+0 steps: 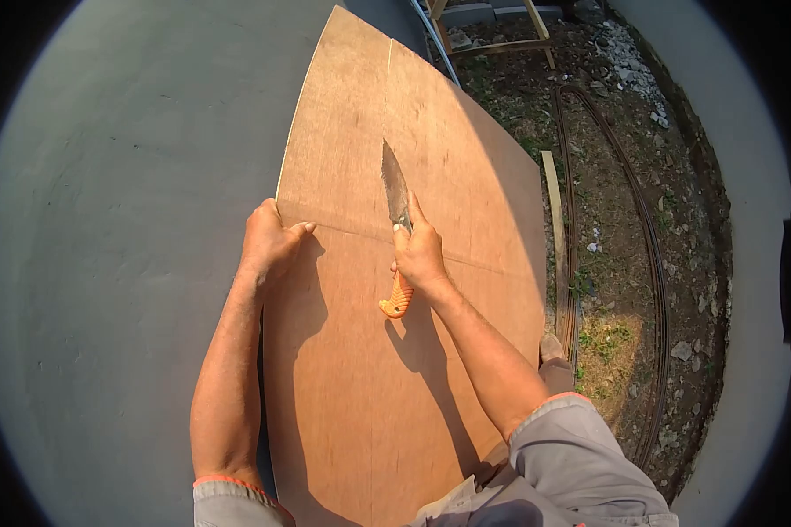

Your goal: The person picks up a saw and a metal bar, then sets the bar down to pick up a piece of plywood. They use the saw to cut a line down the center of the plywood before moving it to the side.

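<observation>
A large plywood sheet [351, 369] fills the middle of the view, with a straight line crossing it from left to right and a fainter one near its far end. My left hand [271, 241] is closed around the sheet's left edge, thumb on the face and fingers hidden behind. In my right hand [420, 255] is a handsaw [394, 186] with a toothed, tapering blade and an orange handle. The blade points away from me over the sheet, its teeth facing left. My thumb and index finger lie along the base of the blade, and the handle's lower end sticks out below.
A smooth grey wall [141, 228] runs along the left. To the right, rough ground holds bent reinforcing bars [650, 228], a wooden strip [554, 220] and scattered stones. A timber frame [501, 46] stands at the far end, and a shoe [550, 348] shows beside the sheet.
</observation>
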`<action>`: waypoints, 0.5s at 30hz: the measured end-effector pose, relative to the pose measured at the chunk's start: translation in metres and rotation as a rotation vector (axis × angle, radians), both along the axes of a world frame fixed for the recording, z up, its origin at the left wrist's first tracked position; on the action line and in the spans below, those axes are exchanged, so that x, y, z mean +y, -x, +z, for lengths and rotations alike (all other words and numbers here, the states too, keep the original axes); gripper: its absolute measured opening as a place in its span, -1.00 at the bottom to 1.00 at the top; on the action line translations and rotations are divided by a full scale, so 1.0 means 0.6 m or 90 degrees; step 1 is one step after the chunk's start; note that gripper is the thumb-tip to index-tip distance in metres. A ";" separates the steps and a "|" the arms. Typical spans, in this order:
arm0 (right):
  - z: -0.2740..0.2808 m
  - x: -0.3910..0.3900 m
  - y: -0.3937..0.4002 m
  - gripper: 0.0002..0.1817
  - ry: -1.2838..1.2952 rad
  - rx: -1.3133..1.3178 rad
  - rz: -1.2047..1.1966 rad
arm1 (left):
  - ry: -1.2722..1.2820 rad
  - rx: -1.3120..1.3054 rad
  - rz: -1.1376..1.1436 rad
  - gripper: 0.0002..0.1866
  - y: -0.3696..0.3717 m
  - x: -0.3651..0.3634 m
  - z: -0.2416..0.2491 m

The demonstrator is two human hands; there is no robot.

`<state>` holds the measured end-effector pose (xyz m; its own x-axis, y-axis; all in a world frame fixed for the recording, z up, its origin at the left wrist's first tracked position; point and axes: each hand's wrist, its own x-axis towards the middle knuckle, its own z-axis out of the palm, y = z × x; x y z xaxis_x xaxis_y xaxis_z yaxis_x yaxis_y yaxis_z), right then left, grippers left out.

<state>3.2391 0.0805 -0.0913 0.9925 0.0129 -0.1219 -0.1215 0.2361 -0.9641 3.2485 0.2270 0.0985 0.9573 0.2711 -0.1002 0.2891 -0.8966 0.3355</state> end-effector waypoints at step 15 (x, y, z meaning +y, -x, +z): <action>-0.038 0.022 0.092 -0.23 -0.061 -0.016 -0.013 | 0.069 -0.026 -0.027 -0.66 0.009 0.028 -0.018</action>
